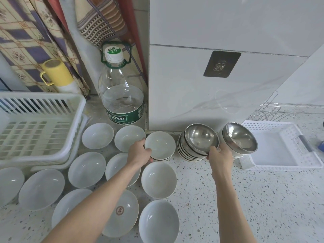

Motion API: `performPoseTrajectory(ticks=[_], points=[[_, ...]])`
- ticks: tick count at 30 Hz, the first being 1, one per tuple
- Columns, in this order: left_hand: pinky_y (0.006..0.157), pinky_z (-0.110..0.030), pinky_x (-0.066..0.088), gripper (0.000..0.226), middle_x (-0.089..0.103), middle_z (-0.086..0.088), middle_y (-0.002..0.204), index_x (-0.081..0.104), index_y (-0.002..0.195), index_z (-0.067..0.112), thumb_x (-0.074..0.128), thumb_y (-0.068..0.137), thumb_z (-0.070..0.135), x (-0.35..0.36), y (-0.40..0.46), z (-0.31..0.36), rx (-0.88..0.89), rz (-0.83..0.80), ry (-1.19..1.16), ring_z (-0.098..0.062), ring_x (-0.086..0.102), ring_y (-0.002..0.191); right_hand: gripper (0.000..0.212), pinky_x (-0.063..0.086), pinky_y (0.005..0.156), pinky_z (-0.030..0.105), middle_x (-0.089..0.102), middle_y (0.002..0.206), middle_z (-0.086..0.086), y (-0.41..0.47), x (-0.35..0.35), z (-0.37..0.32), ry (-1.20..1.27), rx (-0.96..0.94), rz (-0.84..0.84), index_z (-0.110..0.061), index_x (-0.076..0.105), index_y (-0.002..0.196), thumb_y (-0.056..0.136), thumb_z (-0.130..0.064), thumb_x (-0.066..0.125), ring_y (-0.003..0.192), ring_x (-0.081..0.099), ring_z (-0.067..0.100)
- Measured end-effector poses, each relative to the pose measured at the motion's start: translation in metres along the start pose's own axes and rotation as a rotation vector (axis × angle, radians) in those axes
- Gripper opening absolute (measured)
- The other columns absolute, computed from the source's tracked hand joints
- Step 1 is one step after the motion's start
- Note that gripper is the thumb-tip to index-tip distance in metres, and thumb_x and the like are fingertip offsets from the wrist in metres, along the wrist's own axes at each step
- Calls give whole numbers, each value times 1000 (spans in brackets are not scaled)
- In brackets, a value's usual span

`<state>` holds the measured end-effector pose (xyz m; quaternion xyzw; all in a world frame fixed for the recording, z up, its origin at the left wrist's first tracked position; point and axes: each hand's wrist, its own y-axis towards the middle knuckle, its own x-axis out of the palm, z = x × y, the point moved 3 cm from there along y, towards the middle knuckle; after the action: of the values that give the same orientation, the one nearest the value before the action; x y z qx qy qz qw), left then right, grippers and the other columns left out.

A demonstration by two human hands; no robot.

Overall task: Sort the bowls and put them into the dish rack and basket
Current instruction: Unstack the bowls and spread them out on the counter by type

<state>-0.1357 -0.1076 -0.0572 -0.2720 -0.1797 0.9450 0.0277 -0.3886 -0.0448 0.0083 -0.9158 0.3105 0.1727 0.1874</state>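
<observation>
Head view: the left hand [139, 151] grips the near rim of a small pale ceramic bowl [160, 145] topping a short stack on the speckled surface [263, 199]; glazed, brittle and probably slippery, so a rim pinch suits. The right hand [220, 155] has its fingers curled under a tilted stainless steel bowl [241, 139], light and dent-proof, beside the nested steel stack [196, 142].
</observation>
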Motion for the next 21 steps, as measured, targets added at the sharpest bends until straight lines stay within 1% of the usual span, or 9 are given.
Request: performPoseTrajectory(ticks=[3, 6, 8, 12, 14, 16, 17, 19, 21], points=[[35, -19, 40, 40, 69, -1, 59, 64, 87, 32, 45, 81, -2, -1, -1, 1, 21, 10, -66, -19, 70, 46, 38, 42, 56, 34, 59, 71, 6, 0, 0, 1, 25, -5, -11, -20, 59, 115, 83, -6, 44, 62, 50, 19], [35, -18, 40, 41, 66, -7, 46, 63, 83, 36, 46, 81, -1, -5, -4, 5, 37, 24, -107, -13, 59, 34, 48, 43, 54, 30, 61, 72, 5, 0, 0, 1, 45, -7, -17, -17, 57, 128, 84, -4, 43, 62, 51, 18], [35, -18, 40, 36, 63, -6, 42, 63, 86, 33, 48, 83, 0, -9, -5, 12, 39, 27, -128, -12, 53, 30, 53, 42, 52, 29, 62, 72, 6, 0, 0, 0, 69, 1, -21, -18, 54, 134, 85, -4, 42, 61, 50, 18], [35, -21, 41, 36, 62, -3, 41, 61, 100, 29, 47, 85, 0, -20, -13, 23, 52, 39, -166, -13, 52, 32, 57, 39, 48, 28, 63, 74, 4, -4, 0, -2, 94, -3, -36, -20, 51, 138, 85, -3, 40, 62, 47, 19], [36, -20, 40, 40, 61, -2, 40, 63, 112, 24, 46, 86, -1, -28, -21, 26, 68, 57, -193, -12, 52, 32, 48, 39, 50, 30, 62, 73, 5, -7, -1, -5, 95, 12, -26, -18, 57, 128, 86, -4, 40, 63, 48, 20], [36, -18, 39, 43, 60, -2, 39, 64, 119, 19, 45, 87, -2, -34, -30, 26, 82, 83, -229, -11, 51, 32, 24, 39, 56, 33, 57, 67, 5, -9, -3, -10, 102, 18, -1, -8, 61, 98, 85, -3, 41, 66, 51, 22], [36, -17, 38, 44, 61, -1, 40, 65, 120, 16, 45, 86, -3, -37, -36, 25, 84, 95, -249, -11, 50, 32, 16, 38, 57, 33, 53, 63, 4, -11, -5, -13, 110, 10, 13, -7, 56, 83, 85, -2, 41, 67, 50, 23], [36, -17, 39, 47, 63, -2, 42, 65, 124, 16, 44, 85, -3, -42, -47, 23, 81, 119, -284, -11, 52, 33, 21, 36, 56, 33, 45, 58, 0, -16, -7, -19, 136, -39, 27, -13, 45, 67, 83, -1, 41, 63, 45, 22], [37, -16, 39, 50, 65, -5, 46, 64, 126, 19, 45, 85, -2, -45, -60, 18, 75, 137, -305, -11, 51, 34, 25, 35, 52, 29, 43, 52, -5, -26, -12, -22, 182, -92, 37, -17, 42, 64, 83, -1, 41, 55, 42, 14]])
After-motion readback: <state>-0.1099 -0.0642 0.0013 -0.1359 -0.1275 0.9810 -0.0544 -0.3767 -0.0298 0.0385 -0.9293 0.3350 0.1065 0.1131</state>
